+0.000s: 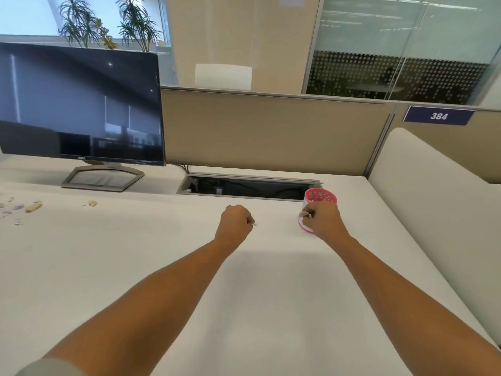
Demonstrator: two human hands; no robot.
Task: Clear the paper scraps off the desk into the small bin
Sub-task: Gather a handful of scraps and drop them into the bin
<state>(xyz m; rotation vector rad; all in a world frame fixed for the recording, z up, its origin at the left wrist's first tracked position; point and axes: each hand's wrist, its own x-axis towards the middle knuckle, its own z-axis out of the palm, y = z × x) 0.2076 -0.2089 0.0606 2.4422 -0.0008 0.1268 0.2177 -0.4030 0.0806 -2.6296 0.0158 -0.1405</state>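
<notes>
Head-camera footage is taken looking down over a white desk [271,280], across which two bare forearms are stretched. The left hand [235,221] is curled into a fist near the desk's middle, and a tiny scrap [254,224] is pinched at its fingertips, just above the surface. The right hand [324,222] is held further right, well apart from the left, with its fingers closed round a pale scrap [304,214]. This hand is seen against the near side of the small bin [321,198], a pink and white container that is set on the desk at the near edge of the open cable tray [244,187]. Whether the bin itself is touched cannot be told. Bits of paper are visible inside the bin's rim. More paper scraps [19,208] are scattered at the far left of the desk, on the near side of the monitor [81,104], and one stray piece [92,203] is seen to their right. The desk's far edge is bounded by a beige partition [265,131].
</notes>
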